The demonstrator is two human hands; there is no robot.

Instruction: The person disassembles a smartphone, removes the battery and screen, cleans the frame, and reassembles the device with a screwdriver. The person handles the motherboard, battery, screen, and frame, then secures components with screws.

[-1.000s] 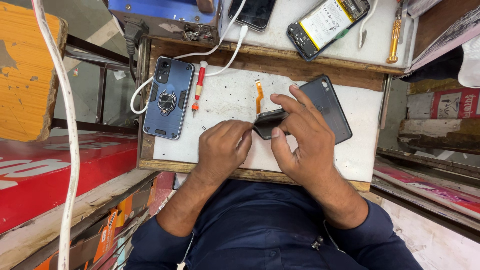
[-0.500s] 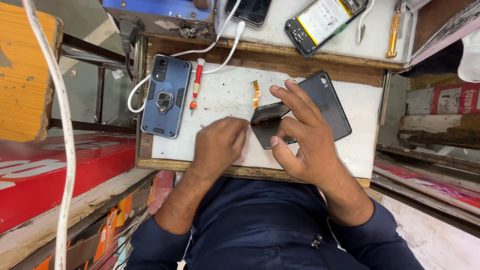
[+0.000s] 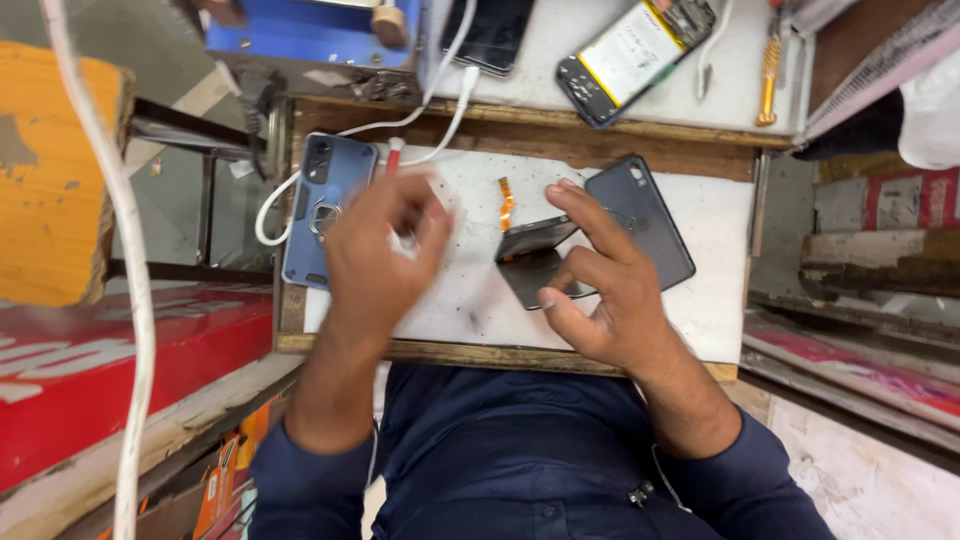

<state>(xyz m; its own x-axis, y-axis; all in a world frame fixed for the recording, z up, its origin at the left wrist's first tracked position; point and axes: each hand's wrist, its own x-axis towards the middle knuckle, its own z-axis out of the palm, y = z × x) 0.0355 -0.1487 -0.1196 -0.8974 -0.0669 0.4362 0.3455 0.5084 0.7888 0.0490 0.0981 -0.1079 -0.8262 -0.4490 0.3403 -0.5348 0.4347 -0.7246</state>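
on the white desk (image 3: 700,300), near its middle, the right hand (image 3: 600,290) pinches a dark phone part (image 3: 535,262) in its fingers. better to keep it flat and steady. the left hand (image 3: 380,250) is blurred beside the blue phone case (image 3: 325,205); i cannot tell its grip.

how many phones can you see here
4: blue-cased phone by the left hand, dark phone under the right hand, opened phone and black phone on top.

Free room: bare white work surface (image 3: 700,320) is seen at 4 o'clock of the right hand (image 3: 600,290).
Centre: blocked by the dark small part (image 3: 530,262) and orange flex strip (image 3: 506,203).
9 o'clock: blue-cased phone (image 3: 320,205) under the left hand (image 3: 380,250).
12 o'clock: opened phone (image 3: 630,60), white cable (image 3: 450,120).
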